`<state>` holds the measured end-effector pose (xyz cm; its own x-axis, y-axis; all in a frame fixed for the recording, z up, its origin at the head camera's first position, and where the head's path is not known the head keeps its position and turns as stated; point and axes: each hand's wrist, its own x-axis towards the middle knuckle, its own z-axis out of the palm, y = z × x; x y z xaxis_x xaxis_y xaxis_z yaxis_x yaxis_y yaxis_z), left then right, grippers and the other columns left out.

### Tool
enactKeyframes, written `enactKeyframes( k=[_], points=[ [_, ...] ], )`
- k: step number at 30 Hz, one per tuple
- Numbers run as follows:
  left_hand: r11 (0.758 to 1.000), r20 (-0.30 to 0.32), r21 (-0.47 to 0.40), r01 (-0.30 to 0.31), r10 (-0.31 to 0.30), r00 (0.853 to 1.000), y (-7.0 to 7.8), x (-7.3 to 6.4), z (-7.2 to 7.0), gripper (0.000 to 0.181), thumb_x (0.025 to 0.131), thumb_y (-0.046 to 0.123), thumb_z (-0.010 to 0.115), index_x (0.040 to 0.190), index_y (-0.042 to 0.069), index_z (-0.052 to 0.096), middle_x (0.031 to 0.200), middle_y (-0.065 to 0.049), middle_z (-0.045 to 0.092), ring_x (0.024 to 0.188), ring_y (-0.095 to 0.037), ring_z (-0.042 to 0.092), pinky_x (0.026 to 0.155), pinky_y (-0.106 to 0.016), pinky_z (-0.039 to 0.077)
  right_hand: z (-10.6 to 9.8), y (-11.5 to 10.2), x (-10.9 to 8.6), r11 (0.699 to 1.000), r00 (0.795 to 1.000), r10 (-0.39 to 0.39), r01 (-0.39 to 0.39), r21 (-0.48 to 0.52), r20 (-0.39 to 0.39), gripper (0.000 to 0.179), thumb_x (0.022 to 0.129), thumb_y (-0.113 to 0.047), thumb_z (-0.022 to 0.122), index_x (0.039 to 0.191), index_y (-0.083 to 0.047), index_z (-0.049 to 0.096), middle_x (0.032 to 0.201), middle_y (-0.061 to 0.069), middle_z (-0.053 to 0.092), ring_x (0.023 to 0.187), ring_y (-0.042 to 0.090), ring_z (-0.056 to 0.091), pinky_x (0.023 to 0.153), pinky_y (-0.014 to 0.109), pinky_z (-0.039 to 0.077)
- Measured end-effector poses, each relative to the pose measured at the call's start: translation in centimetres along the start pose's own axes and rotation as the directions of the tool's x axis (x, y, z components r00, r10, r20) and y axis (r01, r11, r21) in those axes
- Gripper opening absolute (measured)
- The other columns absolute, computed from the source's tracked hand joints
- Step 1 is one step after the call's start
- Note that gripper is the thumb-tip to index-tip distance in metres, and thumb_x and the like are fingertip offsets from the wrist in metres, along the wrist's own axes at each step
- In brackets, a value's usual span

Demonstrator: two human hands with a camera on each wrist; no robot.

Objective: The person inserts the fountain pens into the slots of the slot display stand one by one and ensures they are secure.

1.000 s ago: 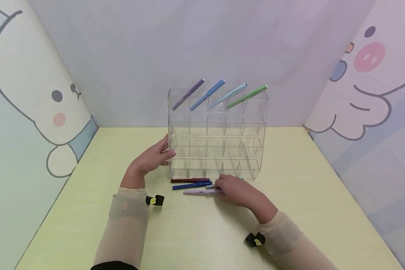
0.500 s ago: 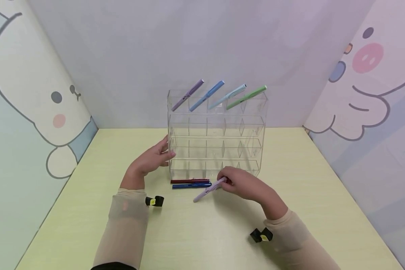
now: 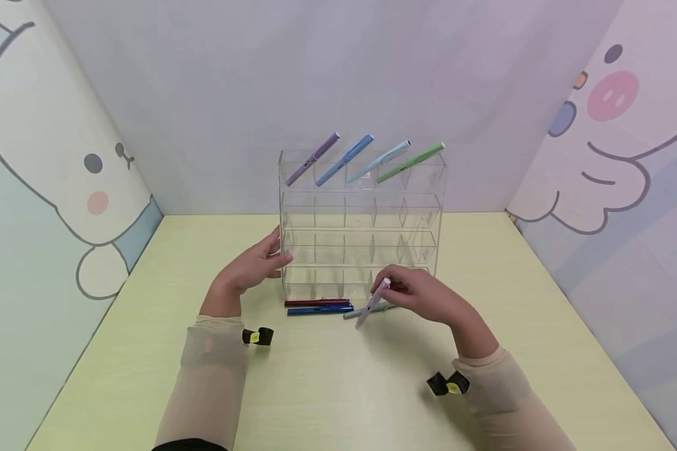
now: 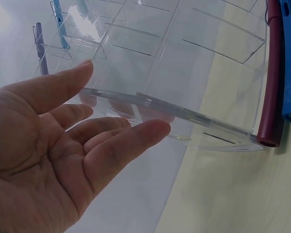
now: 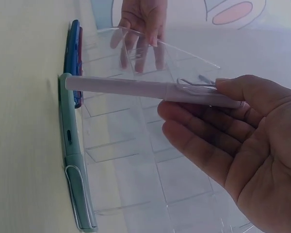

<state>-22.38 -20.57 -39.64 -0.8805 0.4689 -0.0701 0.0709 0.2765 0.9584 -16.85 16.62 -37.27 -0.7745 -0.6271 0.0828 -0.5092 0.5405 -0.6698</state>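
Observation:
Between thumb and fingers, my right hand (image 3: 423,295) pinches a pale lilac pen (image 5: 121,87). The pen is tilted, clip end up, just in front of the bottom tier of a clear tiered pen rack (image 3: 358,237). With relaxed fingers, my left hand (image 3: 248,268) is at the rack's left side, thumb in front and fingertips partly behind the panel. A grey-green pen (image 5: 69,131) lies on the table below the lilac one. Beside it lie a dark red pen (image 3: 310,303) and dark blue pens (image 3: 316,311), overlapping, along the rack's front foot.
In the rack's top tier lean a purple pen (image 3: 313,159), a blue pen (image 3: 344,160), a light blue pen (image 3: 379,161) and a green pen (image 3: 410,163). Walls with cartoon prints stand around the pale yellow table (image 3: 316,388).
My right hand has lifted the lilac pen from the table, moved slightly right and up, and turned the pen from lying flat to steeply tilted. The left hand stays at the rack.

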Motion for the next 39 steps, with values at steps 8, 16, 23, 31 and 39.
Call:
enactKeyframes(
  k=[8,16,23,31,39],
  points=[
    [1.0,0.01,-0.002,-0.013,0.013,1.0,0.0,0.0,-0.1,0.073,0.103,0.026,0.052,0.152,0.053,0.005,0.164,0.0,0.019,0.14,-0.037,0.039,0.103,-0.056,0.045,-2.1,1.0,-0.6,0.962,0.998,-0.006,0.024,0.274,-0.066,0.024,0.099,-0.022,0.061,0.123,-0.017,0.061,0.104,0.004,0.071,0.091,0.019,0.069,0.081,0.037,0.058],
    [1.0,0.001,0.0,-0.001,0.001,1.0,-0.1,0.0,-0.3,0.073,0.103,0.026,0.052,0.152,0.054,0.005,0.164,0.0,0.019,0.14,-0.041,0.037,0.103,-0.055,0.045,-4.1,2.3,-1.2,0.863,0.961,-0.055,0.182,0.472,-0.27,0.032,0.099,-0.003,0.056,0.131,0.0,0.051,0.109,0.022,0.064,0.098,0.024,0.07,0.08,0.04,0.059],
    [1.0,-0.006,-0.003,0.017,-0.017,1.0,-0.1,-0.3,-0.3,0.073,0.104,0.023,0.051,0.151,0.055,0.005,0.164,0.001,0.019,0.14,-0.04,0.038,0.103,-0.056,0.045,-4.9,2.8,-1.4,0.759,0.878,-0.03,0.331,0.561,-0.478,0.035,0.098,0.004,0.053,0.132,0.003,0.048,0.107,0.015,0.067,0.097,0.026,0.072,0.08,0.044,0.058],
    [1.0,0.003,0.005,0.001,-0.001,1.0,-0.1,-0.1,-0.2,0.072,0.103,0.027,0.052,0.152,0.054,0.006,0.163,0.002,0.019,0.141,-0.039,0.038,0.103,-0.056,0.045,-5.5,3.3,-1.5,0.65,0.747,0.033,0.488,0.582,-0.664,0.041,0.097,0.008,0.052,0.135,0.0,0.04,0.105,0.017,0.069,0.096,0.029,0.072,0.082,0.042,0.058],
    [1.0,0.011,0.0,-0.005,0.005,1.0,0.1,-0.1,-0.2,0.072,0.103,0.027,0.052,0.151,0.056,0.007,0.163,0.007,0.02,0.141,-0.038,0.038,0.103,-0.055,0.045,-7.7,4.1,-1.1,0.513,0.597,0.15,0.634,0.578,-0.788,0.041,0.092,0.009,0.059,0.129,0.003,0.043,0.103,0.026,0.067,0.093,0.038,0.07,0.084,0.05,0.055]
  ],
)
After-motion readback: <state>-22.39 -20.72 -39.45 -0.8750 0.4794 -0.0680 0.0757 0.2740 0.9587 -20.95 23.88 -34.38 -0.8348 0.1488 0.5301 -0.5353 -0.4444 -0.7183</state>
